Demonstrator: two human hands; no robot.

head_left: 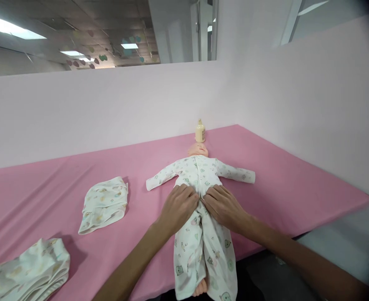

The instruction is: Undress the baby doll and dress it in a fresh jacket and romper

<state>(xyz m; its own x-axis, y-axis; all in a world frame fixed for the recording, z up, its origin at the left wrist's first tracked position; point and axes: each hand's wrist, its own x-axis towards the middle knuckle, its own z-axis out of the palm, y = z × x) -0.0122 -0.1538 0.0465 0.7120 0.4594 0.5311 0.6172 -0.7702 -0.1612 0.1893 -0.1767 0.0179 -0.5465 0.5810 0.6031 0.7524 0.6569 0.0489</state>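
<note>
A baby doll (198,149) lies on its back on a pink-covered table (134,167), dressed in a white printed romper (187,246). The romper's sleeves stretch out to both sides, and a bare foot (200,287) shows at the bottom of one leg. My left hand (179,207) is closed on the romper's front at the waist. Close beside it, my right hand (223,205) pinches the other side of the same front opening. The fingertips of both hands nearly meet at the middle, and they hide the fastening between them.
A cream pump bottle (200,131) stands behind the doll's head, near the wall (109,108). To the left lie a folded printed cloth (105,202) and a stack of folded printed cloths (30,269). A white side wall (312,104) borders the table on the right.
</note>
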